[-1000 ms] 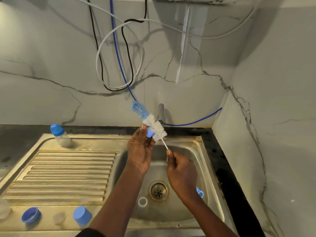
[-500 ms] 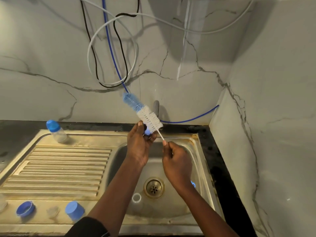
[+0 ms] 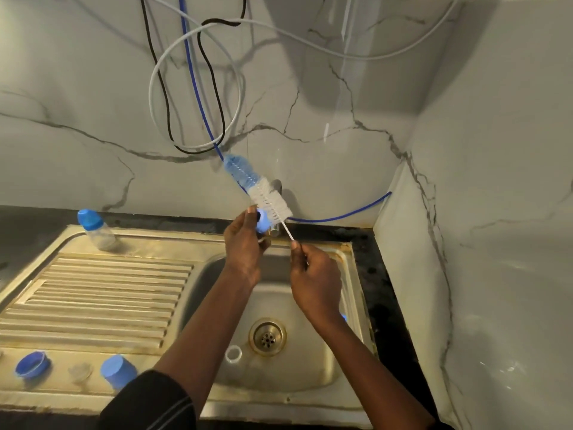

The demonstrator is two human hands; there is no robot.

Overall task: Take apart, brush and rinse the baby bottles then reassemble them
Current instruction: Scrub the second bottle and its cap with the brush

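Broadly, a grey-veined marble-look wall point(image 3: 93, 88) backs a dull steel sink unit point(image 3: 356, 274), stained along its rim. The unit's left half is a ribbed draining board point(image 3: 93, 293); its right half is a smooth rounded basin point(image 3: 310, 367) with a round metal drain point(image 3: 267, 336) in the floor. Loops of black, white and blue cable point(image 3: 198, 88) hang on the wall, above a stubby grey tap point(image 3: 277, 186) at the basin's back edge.

Both hands are raised over the back edge of the basin. The left hand point(image 3: 243, 246) has its fingers curled round a small rounded blue piece point(image 3: 263, 223), held against the bristles of a bottle brush point(image 3: 269, 200). The right hand point(image 3: 314, 271) is clenched on the brush's thin white stem, pinching it near the top. The brush slants up to the left, with fluffy white bristles low down and blue ones at the tip.

A capped bottle point(image 3: 97, 231), clear with a blue top, stands tilted at the draining board's back left corner. An open bottle point(image 3: 233, 355), clear and white-rimmed, sits in the basin just left of the drain. Along the front edge of the unit lie a domed blue cap point(image 3: 119, 370), a blue ring point(image 3: 32, 364) and, between them, a clear soft teat point(image 3: 80, 372).
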